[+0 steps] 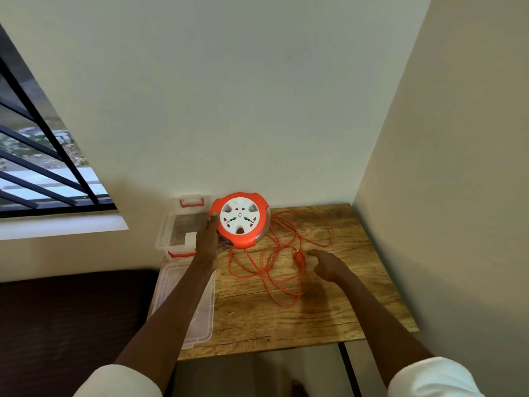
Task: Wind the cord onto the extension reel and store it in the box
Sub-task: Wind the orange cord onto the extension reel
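The extension reel [240, 220] is orange with a white socket face; its cord [282, 262] and plug [299, 257] are orange too. The box [183, 224] is clear plastic with red latches, its lid [186, 305] clear as well. The table [286, 310] shows brown wood grain. Both sleeves [435, 379] are white, the walls [229, 96] pale cream, the window bars [43, 167] black

Glossy orange-and-white plastic reel [240, 220] in the left hand [208, 242]; by the right hand [327, 263], grainy matt wood table [286, 319]; clear plastic box [179, 224].
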{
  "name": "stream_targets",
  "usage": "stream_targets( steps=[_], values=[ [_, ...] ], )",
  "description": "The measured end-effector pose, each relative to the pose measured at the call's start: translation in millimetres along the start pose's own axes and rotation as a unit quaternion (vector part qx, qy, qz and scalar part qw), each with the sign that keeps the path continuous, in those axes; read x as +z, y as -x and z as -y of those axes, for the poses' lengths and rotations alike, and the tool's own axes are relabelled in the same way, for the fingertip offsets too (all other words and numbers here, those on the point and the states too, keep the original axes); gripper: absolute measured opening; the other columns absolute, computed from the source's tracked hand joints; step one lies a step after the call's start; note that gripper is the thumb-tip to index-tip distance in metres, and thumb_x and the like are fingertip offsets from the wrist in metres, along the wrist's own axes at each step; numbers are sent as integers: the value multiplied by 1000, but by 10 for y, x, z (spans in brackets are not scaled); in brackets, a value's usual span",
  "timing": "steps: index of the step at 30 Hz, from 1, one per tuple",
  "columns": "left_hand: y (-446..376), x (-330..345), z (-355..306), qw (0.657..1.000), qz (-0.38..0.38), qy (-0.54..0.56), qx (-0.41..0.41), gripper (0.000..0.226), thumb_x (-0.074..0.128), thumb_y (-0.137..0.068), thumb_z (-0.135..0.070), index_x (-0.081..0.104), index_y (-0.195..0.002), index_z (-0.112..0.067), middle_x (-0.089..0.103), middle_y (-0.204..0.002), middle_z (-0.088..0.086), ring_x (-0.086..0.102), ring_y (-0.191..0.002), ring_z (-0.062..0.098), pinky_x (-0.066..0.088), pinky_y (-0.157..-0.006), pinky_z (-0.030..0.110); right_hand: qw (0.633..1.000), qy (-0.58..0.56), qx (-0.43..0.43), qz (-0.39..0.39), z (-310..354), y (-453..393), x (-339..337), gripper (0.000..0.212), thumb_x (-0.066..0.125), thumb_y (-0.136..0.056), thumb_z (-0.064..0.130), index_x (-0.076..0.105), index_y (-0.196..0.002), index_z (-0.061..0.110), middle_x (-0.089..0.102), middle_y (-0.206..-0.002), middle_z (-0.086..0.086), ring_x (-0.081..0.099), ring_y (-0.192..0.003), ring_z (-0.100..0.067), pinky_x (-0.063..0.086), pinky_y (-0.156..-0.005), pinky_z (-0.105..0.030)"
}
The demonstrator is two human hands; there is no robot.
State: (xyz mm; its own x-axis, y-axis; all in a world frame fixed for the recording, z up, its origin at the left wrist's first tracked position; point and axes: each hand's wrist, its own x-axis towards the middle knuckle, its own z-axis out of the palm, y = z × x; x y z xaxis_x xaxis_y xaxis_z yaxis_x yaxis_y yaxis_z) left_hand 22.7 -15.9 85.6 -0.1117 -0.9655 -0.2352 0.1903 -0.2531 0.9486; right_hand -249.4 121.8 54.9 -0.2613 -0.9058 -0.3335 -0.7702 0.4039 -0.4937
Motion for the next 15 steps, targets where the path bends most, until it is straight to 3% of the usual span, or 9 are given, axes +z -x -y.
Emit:
stream_targets(
  steps=[2, 7, 11, 15],
  values=[
    [-17, 19, -32, 999, 19, -41, 27, 42, 53, -98, -49, 63, -124, -16, 74, -107, 8, 72, -93, 29, 62, -67, 37, 999, -13, 1, -48, 31, -33, -90, 47, 51, -96, 5, 50, -143, 12, 53, -146, -10, 50, -133, -26, 41, -108, -38],
    [-57, 139, -271, 988, 39, -131, 79, 31, 53, -99, -50, 66, -100, -22, 74, -84, -5, 71, -71, 14, 52, -48, 23, 968, -172, -112, -144, 523, -149, -537, 30, 59, -99, 30, 67, -125, 16, 70, -120, -4, 64, -111, -18, 49, -97, -36],
    [-88, 335, -526, 969, 82, -187, 138, 40, 46, -100, -53, 63, -103, -16, 71, -80, -4, 69, -62, 8, 47, -43, 20, 952, -247, -156, -89, 1006, -264, -896, 40, 60, -95, 47, 60, -131, 31, 69, -119, 7, 66, -104, -12, 52, -84, -28],
    [-114, 490, -815, 971, 63, -181, 144, 37, 45, -99, -56, 64, -100, -24, 72, -80, -8, 70, -63, 5, 47, -43, 16, 944, -267, -189, -51, 1300, -342, -1186, 33, 65, -88, 53, 61, -118, 40, 74, -99, 2, 71, -82, -12, 57, -67, -30]
  ],
)
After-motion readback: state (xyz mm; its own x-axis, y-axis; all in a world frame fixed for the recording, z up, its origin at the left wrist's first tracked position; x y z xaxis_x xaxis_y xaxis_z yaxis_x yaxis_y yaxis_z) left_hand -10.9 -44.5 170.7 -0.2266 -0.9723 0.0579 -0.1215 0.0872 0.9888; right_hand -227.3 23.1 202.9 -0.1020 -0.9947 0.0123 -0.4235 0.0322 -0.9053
